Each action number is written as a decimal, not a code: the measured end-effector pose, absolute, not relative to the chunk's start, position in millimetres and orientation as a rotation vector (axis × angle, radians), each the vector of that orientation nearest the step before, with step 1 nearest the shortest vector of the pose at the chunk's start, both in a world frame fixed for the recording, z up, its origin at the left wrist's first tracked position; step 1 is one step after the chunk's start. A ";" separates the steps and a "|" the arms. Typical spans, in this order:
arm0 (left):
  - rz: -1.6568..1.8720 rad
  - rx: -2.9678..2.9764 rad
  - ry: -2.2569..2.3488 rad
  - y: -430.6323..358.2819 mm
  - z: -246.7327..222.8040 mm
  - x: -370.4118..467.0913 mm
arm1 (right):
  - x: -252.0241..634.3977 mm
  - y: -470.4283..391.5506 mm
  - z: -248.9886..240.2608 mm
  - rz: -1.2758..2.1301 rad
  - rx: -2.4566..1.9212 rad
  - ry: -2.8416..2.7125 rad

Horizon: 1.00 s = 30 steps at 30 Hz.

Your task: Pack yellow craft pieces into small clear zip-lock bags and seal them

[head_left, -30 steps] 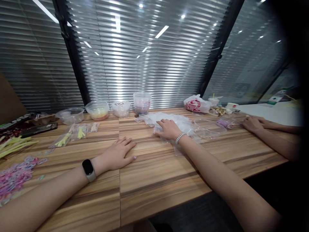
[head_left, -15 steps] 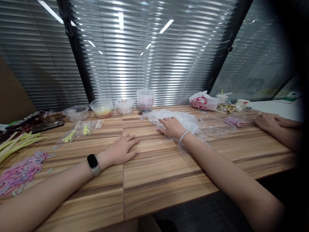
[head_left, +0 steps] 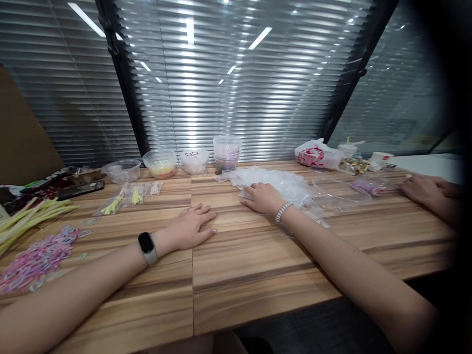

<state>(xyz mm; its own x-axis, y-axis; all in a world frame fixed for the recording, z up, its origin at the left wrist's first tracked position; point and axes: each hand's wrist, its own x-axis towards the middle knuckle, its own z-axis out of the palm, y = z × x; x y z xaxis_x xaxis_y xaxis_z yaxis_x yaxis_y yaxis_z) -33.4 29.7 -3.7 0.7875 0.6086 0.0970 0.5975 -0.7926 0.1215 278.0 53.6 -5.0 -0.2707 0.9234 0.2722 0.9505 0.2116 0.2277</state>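
My left hand (head_left: 190,228) lies flat on the wooden table (head_left: 250,265), palm down, fingers apart, holding nothing; a black smartwatch sits on that wrist. My right hand (head_left: 262,197) rests palm down on the near edge of a heap of clear small plastic bags (head_left: 285,184), fingers spread over them; a beaded bracelet is on that wrist.
Clear tubs (head_left: 160,163) and stacked cups (head_left: 227,152) line the window blinds. Pink and purple loops (head_left: 37,258), yellow-green strips (head_left: 29,219) and small filled bags (head_left: 129,196) lie at left. Another person's hand (head_left: 424,189) rests at right, near a clear tray (head_left: 341,191) and a red-printed bag (head_left: 317,155).
The view has drifted left and slightly up, so everything sits further right in frame. Both my hands stay in the same places on the table and the bags.
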 end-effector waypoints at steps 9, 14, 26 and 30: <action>0.240 2.889 0.935 30.2 -1.6 -32.2 | 279.8 57.6 -11.2 -0.483 -1.871 -2.358; 0.240 2.881 0.924 28.9 -1.4 -32.5 | 276.9 55.2 -8.6 -0.558 -1.725 -2.304; 0.055 2.835 0.793 34.9 4.6 -40.1 | 228.8 24.3 8.3 -0.096 -1.269 -2.116; 0.110 2.827 0.747 36.4 1.3 -39.1 | 200.9 2.5 8.0 0.020 -1.214 -2.210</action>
<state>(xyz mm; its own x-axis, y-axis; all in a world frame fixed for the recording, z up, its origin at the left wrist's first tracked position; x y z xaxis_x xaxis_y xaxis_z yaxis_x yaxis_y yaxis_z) -39.1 36.4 1.3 0.8683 0.4957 0.0176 0.4796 -0.8481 0.2253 200.9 2.5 8.0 -0.3930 0.7702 0.5023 0.7609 0.5791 -0.2927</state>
